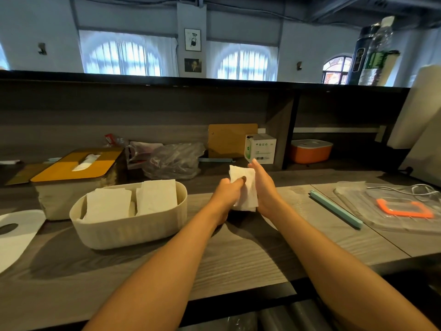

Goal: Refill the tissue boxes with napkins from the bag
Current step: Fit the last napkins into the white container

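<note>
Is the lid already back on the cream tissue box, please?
No, the cream tissue box stands open, napkins showing above its rim.

Matt grey wood-grain counter [250,254], ribbed cream plastic box [133,225], soft white paper napkins [247,187].

Left hand [228,189] and right hand [263,187] hold a napkin stack [247,191] beside the open cream tissue box [128,225]

1. The grey wood-grain counter [238,259] carries an open cream tissue box [128,225] near its left side.
2. A lidded tissue box [76,168] sits behind it.
3. A clear bag [393,209] lies toward the right edge.
</note>
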`<state>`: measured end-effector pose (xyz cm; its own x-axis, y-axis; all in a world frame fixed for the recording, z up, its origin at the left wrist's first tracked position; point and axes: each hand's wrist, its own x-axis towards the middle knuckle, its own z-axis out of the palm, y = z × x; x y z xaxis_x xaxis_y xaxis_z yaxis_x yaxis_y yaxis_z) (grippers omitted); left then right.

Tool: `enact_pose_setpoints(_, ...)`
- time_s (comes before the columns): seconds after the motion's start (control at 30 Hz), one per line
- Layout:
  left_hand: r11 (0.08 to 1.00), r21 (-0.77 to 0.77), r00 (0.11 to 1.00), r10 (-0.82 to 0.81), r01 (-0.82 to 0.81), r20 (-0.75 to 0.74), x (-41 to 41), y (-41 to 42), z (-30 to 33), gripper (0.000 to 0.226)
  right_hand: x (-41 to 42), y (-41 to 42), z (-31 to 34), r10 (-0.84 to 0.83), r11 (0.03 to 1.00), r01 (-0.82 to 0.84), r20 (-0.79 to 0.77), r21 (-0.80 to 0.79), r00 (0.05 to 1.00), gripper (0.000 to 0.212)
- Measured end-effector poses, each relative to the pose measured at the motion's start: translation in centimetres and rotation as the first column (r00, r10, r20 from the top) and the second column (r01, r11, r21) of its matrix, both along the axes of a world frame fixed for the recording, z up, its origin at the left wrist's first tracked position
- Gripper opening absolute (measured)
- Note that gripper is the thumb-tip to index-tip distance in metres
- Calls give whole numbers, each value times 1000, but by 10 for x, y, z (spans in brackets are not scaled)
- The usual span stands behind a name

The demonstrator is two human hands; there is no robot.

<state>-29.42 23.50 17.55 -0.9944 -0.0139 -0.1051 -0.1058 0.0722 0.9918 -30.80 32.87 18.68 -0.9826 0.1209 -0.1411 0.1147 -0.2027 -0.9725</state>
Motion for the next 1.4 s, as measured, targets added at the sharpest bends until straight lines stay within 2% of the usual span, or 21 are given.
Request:
enact_pose_setpoints(0.07, 986, 132, 992, 113, -105, -52, -5, -3, 0, 47, -1, 0, -3, 71, 997, -72, -53, -28, 996, 33)
enact_pose_setpoints(0.13, 959, 205, 970, 219, -195, -104, -9, -8, -1, 46, -1, -1, -6, 158, 987, -157, -101, 18, 982, 30)
enact_pose_setpoints(0.17, 948, 228, 958, 255, -221, -131, -9, -10, -1, 45, 1, -3, -6, 203, 978, -196, -114, 68, 973, 26)
enact_pose_setpoints(0.27, 931, 269, 948, 289, -246, -132, -7, -11, -3, 45, 4, -6, -6, 316, 889, -232, -161, 394, 935, 15)
enact_pose_setpoints(0.4, 893, 388, 959, 274, -226, -73, -9, -21, -3, 33, 4, 3, -4, 316, 804, -164, -178, 571, 932, 21)
enact_pose_setpoints(0.5, 950, 235, 940, 261, -208, -222, -10, -29, -5, 15, -1, 15, -5, 277, 707, -71, -183, 704, 943, 23)
enact_pose_setpoints(0.6, 975, 107, 935, 218, -195, -280, -10, -32, -9, 25, -4, 20, -7, 157, 783, 22, -232, 622, 960, 34)
enact_pose_setpoints(0.7, 974, 68, 938, 227, -217, -262, -11, -31, -10, 20, -5, 18, -11, 48, 876, 77, -245, 475, 968, 26)
enact_pose_setpoints(0.77, 973, 42, 941, 230, -227, -246, -11, -29, -8, 13, -6, 13, -15, 37, 899, 55, -201, 435, 979, 18)
enact_pose_setpoints(0.83, 972, 21, 940, 232, -234, -249, -11, -25, -8, 17, -6, 7, -17, 43, 901, 36, -173, 433, 984, 15)
enact_pose_setpoints(1.0, 950, -141, 924, 224, -278, -309, -16, -15, -12, 36, -12, -5, -18, -31, 908, 117, -214, 402, 976, 38)
enact_pose_setpoints(1.17, 924, -196, 908, 252, -329, -335, -18, -17, -13, 32, -16, -7, -24, -55, 872, 175, -263, 458, 963, 32)
enact_pose_setpoints(1.3, 909, -242, 898, 236, -340, -372, -17, -17, -14, 38, -11, -5, -23, -43, 854, 200, -319, 480, 947, 27)
enact_pose_setpoints(1.4, 908, -185, 869, 276, -377, -411, -11, -17, -12, 44, -4, -6, -19, -23, 833, 237, -397, 500, 918, 29)
